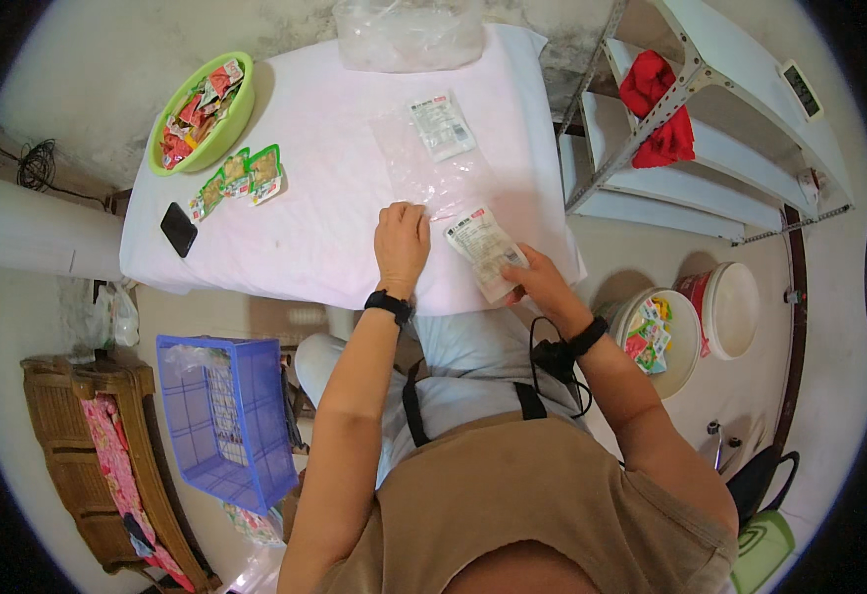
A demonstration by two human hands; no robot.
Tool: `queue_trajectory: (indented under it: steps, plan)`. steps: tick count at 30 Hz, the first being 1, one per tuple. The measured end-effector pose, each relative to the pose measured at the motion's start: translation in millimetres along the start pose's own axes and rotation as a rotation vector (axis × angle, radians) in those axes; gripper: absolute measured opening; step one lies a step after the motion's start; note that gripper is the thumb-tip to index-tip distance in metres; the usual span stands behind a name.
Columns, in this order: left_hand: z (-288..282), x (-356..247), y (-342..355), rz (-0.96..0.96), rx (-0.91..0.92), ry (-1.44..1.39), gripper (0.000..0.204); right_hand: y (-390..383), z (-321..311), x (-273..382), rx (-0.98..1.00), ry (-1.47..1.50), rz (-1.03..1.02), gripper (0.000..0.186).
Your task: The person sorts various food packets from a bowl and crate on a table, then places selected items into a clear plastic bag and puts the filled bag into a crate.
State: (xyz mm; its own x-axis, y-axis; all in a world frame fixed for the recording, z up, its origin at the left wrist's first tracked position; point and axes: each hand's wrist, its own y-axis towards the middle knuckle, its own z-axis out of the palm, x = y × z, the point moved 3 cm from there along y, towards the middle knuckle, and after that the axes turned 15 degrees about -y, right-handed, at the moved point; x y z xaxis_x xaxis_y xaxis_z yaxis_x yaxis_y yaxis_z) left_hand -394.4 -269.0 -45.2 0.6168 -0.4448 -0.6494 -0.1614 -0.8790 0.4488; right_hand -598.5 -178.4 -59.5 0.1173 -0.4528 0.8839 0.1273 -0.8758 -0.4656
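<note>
— On the white-covered table (305, 247), where exactly did you have your hands?

— Your left hand (401, 243) lay flat, fingers together, pressing the near edge of the clear plastic bag (423, 168) onto the cloth. Your right hand (542, 282) was clamped on a flat white sachet (485, 252), thumb and fingers pinching its near corner, with its far end pointing at the bag's mouth beside your left hand.

— And the second sachet?

— It (442, 126) lay at the far end of the clear bag (whether inside the film or on top of it, you could not have told from above).

— What could have gone wrong from there?

— I judged the bag's mouth the weak spot: the film looked limp and nearly flat, so a sachet pushed in at an angle could have caught the lip and crumpled it. Your left hand held only one side down, so the bag could have slid along the smooth cloth. Your grip sat on a single corner, too, and the sachet could have pivoted or slipped out.

— Anything else close by?

— A green bowl (205, 111) of coloured packets at the far left corner, loose green packets (245, 176) and a black phone (178, 229) near it, all well apart from your hands.
</note>
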Motion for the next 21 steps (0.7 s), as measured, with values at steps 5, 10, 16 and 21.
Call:
queue_trajectory:
  steps: [5, 10, 16, 21]
  plan:
    - [-1, -6, 1, 0.048, -0.081, -0.081, 0.010, 16, 8, 13, -0.045, 0.036, -0.067, 0.028]
    - [-3, -5, 0, 0.125, -0.132, -0.167, 0.010, 39, 20, 27, -0.004, 0.033, -0.059, 0.031]
    - [2, -5, -3, 0.131, -0.159, -0.252, 0.016, 93, 26, 49, 0.006, -0.022, -0.062, 0.032]
    - [4, 0, -4, 0.129, -0.177, -0.266, 0.022, 140, 41, 42, 0.033, 0.127, -0.068, 0.034]
